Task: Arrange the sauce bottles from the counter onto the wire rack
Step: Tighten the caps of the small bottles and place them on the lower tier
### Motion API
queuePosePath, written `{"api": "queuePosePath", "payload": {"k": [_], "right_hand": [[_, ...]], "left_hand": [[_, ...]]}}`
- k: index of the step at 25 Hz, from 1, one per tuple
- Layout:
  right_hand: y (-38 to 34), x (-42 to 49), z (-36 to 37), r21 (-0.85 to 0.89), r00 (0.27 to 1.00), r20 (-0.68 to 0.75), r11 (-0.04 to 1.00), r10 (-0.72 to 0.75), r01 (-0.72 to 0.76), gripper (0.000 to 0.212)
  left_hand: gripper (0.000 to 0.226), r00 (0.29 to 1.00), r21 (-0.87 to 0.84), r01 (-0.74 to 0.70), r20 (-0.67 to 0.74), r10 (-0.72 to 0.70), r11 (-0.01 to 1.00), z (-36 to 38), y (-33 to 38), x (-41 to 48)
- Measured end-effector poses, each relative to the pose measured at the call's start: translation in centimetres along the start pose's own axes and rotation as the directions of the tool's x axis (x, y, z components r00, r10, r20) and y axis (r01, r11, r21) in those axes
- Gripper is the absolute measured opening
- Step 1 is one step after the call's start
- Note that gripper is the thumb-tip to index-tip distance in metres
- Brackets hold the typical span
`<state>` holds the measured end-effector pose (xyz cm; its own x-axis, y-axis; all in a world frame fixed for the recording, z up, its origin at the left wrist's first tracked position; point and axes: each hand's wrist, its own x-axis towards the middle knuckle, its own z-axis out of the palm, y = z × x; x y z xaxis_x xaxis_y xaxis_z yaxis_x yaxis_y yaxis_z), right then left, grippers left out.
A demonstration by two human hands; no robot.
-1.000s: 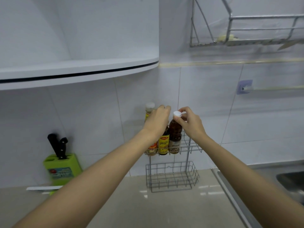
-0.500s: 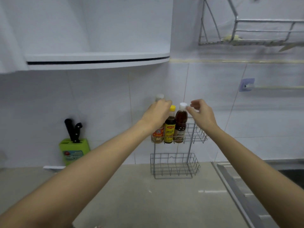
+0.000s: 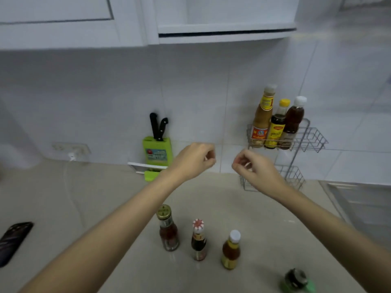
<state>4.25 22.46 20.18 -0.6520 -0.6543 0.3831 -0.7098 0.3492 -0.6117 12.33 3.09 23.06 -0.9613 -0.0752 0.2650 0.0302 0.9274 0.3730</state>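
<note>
A two-tier wire rack (image 3: 311, 136) stands against the tiled wall at right. Its upper tier holds three bottles: a tall tan one (image 3: 262, 119), a yellow-capped dark one (image 3: 276, 127) and a white-capped brown one (image 3: 293, 121). On the counter near me stand a gold-capped red-brown bottle (image 3: 168, 231), a small bottle with a red-and-white cap (image 3: 198, 240) and a white-capped amber bottle (image 3: 231, 250). My left hand (image 3: 193, 159) and my right hand (image 3: 251, 172) hover empty above the counter, fingers loosely curled, left of the rack and apart from every bottle.
A green knife block (image 3: 157, 149) with two black handles stands at the wall. A dark flat object (image 3: 12, 240) lies at the far left. A green-based dark lid or jar (image 3: 296, 280) sits at the bottom right. A sink edge (image 3: 347, 206) runs along the right.
Both hands have let go of the bottles on the rack's upper tier and drawn back down and left. The view has swung down, showing three bottles on the counter.
</note>
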Motion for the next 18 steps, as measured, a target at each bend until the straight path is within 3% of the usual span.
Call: {"api": "queuePosePath", "payload": {"k": [4,6,8,14,18], "right_hand": [[-3.2,-1.1,6.5,-0.033,0.976,0.216,0.999,0.007,0.000,0.006],[-4.6,-1.5,9.0,-0.061,0.957,0.290,0.998,-0.015,0.034,0.013],[-6.0,-1.5,11.5,-0.127,0.932,0.360,0.987,-0.051,0.103,0.022],[-8.9,-0.3,17.4,-0.465,0.833,0.554,0.836,0.019,0.290,0.052],[-9.1,0.0,18.9,-0.525,0.810,0.585,0.782,0.045,0.336,0.049]], "left_hand": [[0.008,0.974,-0.175,0.193,-0.085,-0.210,0.965,1.5,-7.1,-6.1],[0.021,0.871,-0.508,0.345,-0.141,-0.471,0.789,2.8,-10.4,-9.3],[0.033,0.751,-0.700,0.418,-0.093,-0.654,0.579,4.9,-12.9,-12.2],[0.059,0.797,-0.629,0.567,0.256,-0.548,0.532,12.6,-15.3,-18.6],[0.052,0.864,-0.649,0.482,0.243,-0.441,0.589,14.3,-15.1,-18.3]]}}
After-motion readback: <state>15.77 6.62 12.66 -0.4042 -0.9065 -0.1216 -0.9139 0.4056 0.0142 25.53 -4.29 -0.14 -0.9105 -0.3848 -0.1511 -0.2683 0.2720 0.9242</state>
